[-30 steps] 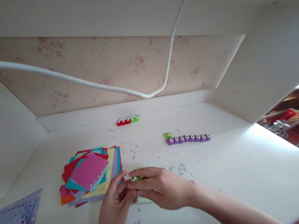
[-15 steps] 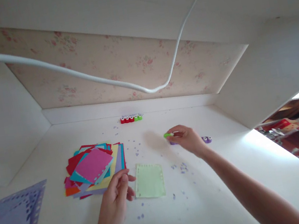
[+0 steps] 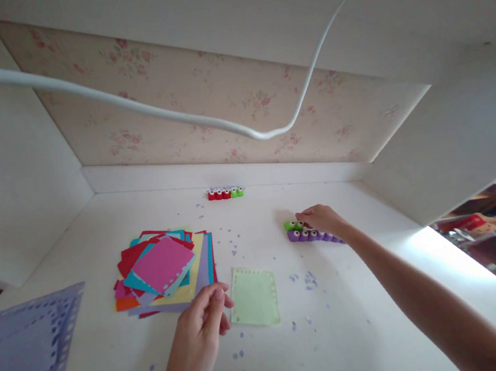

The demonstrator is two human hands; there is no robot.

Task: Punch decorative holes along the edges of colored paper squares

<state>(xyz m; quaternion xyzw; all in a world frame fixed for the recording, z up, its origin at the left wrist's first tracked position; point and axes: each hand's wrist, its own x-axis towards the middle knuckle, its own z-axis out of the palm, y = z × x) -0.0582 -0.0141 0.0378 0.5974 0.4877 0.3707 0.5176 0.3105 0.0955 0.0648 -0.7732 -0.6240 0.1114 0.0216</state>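
My right hand [image 3: 324, 220] reaches to the right side of the table, its fingertips closed on a small green craft punch [image 3: 300, 225] with a white-and-black button. Another green punch sits at its left. Directly in front stands a row of several purple craft punches [image 3: 305, 236], partly hidden by my hand and wrist. My left hand [image 3: 203, 324], loosely curled with nothing visible in it, hovers near the left edge of a light green paper sheet [image 3: 254, 297] whose borders carry punched holes.
A pile of coloured paper [image 3: 163, 265] lies left of centre. Purple sheets with punched edges [image 3: 18, 354] are at far left. Red and green punches [image 3: 225, 194] stand near the back wall. Purple paper bits [image 3: 310, 280] are scattered about. A white cable [image 3: 198, 119] hangs across the front.
My right hand has lowered the green punch from above the table to just behind the purple row. My left hand stays beside the green sheet. The view has shifted slightly.
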